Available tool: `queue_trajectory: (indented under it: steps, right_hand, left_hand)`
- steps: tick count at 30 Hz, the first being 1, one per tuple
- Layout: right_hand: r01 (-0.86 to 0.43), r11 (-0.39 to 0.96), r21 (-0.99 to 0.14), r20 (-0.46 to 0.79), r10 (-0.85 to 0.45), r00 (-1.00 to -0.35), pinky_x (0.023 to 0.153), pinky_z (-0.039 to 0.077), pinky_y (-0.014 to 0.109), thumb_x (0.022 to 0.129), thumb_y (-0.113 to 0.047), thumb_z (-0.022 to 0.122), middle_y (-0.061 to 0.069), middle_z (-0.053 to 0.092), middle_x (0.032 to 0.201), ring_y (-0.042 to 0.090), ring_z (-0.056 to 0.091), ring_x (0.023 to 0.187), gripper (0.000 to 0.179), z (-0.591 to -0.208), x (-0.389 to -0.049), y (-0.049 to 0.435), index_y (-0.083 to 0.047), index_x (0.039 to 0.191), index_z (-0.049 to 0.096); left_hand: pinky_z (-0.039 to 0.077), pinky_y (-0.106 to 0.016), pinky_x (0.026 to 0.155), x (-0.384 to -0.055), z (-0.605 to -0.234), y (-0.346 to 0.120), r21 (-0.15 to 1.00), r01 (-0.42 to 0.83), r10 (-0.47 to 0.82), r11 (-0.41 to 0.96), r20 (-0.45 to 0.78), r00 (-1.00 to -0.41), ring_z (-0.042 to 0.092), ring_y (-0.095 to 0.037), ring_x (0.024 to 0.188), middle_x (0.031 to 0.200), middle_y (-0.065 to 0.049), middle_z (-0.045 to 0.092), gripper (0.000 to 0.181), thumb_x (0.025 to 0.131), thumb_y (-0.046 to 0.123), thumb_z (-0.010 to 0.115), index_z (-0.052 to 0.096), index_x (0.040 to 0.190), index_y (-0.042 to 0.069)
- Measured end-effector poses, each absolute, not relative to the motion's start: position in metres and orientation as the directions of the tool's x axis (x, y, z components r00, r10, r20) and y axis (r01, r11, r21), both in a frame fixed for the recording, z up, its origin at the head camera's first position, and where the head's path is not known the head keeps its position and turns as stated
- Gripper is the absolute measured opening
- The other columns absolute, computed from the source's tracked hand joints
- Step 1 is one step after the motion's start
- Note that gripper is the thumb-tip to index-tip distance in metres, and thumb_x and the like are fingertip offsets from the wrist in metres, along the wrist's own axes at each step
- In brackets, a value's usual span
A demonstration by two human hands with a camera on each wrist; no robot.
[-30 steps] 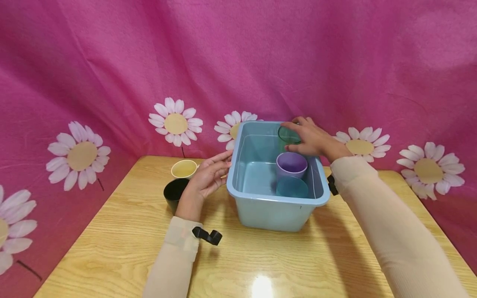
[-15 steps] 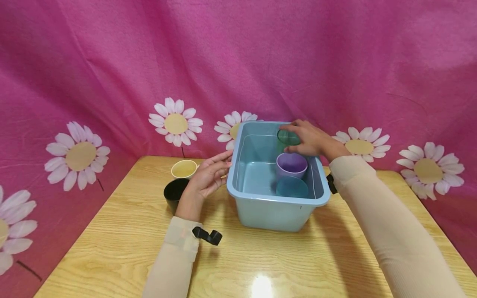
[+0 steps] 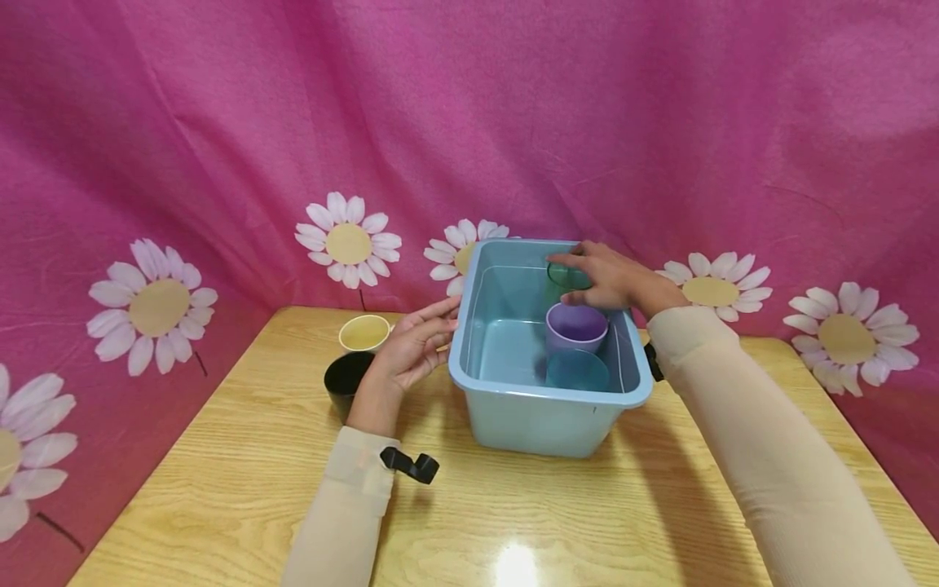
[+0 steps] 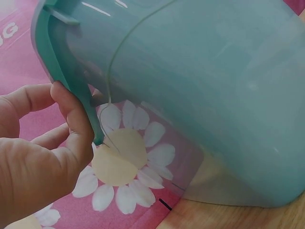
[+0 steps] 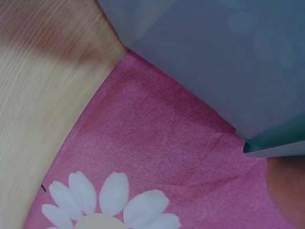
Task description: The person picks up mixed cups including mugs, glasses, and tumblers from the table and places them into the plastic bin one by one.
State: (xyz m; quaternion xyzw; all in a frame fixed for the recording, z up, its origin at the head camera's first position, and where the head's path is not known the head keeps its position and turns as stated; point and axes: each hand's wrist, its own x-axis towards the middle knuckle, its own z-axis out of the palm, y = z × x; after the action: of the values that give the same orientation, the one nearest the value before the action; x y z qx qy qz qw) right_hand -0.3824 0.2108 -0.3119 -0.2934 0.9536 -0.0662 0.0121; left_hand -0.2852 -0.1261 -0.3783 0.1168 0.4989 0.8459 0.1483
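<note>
My right hand (image 3: 609,277) reaches over the far right of a light blue plastic basin (image 3: 499,390), its thumb and fingers spread round the rim of a green clear cup (image 3: 563,279) inside. A purple cup (image 3: 575,324) stands nearer, with a teal clear cup (image 3: 575,371) in front of it. At the basin's left rim, my left hand (image 3: 412,346) holds on with its fingertips. The left wrist view shows the fingers (image 4: 74,114) bent at the lip, one tip partly hidden behind it. Only a bit of skin from the right hand (image 5: 288,191) shows in the right wrist view.
Left of the basin, a yellow cup (image 3: 364,333) and a black cup (image 3: 345,379) stand on the wooden table (image 3: 455,514), the black one partly behind the left wrist. A pink flowered cloth (image 3: 469,114) hangs right behind the basin.
My right hand has lowered slightly with the green cup, deeper into the basin's far right corner. The left hand has stayed at the rim.
</note>
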Motion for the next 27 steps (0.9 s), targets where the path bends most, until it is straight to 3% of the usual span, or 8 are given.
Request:
queue_trajectory:
  steps: [9,27]
  right_hand:
    - [-0.544,0.837,-0.063,-0.047,-0.547,-0.836,0.109,0.035,0.067,0.096,-0.042,0.063,0.021,0.040,0.148,0.040,0.037,0.135,0.072,-0.3115,-0.3812,0.2082,-0.028,0.161,0.036]
    - [-0.570,0.820,-0.049,-0.025,-0.572,-0.820,0.113,0.028,0.067,0.094,-0.033,0.058,0.022,0.045,0.147,0.045,0.042,0.135,0.061,-0.3158,-0.3825,0.2086,-0.023,0.153,0.048]
  left_hand:
    - [0.056,-0.031,0.080,-0.2856,-0.3783,-0.1244,0.882,-0.139,0.374,-0.450,0.045,-0.926,0.068,-0.015,0.096,0.141,-0.012,0.057,0.054,0.102,-0.003,0.048,0.039,0.155,-0.001]
    - [0.056,-0.030,0.080,-0.2845,-0.3776,-0.1238,0.888,-0.131,0.372,-0.441,0.048,-0.927,0.067,-0.014,0.096,0.154,-0.020,0.045,0.054,0.103,-0.003,0.046,0.038,0.156,0.000]
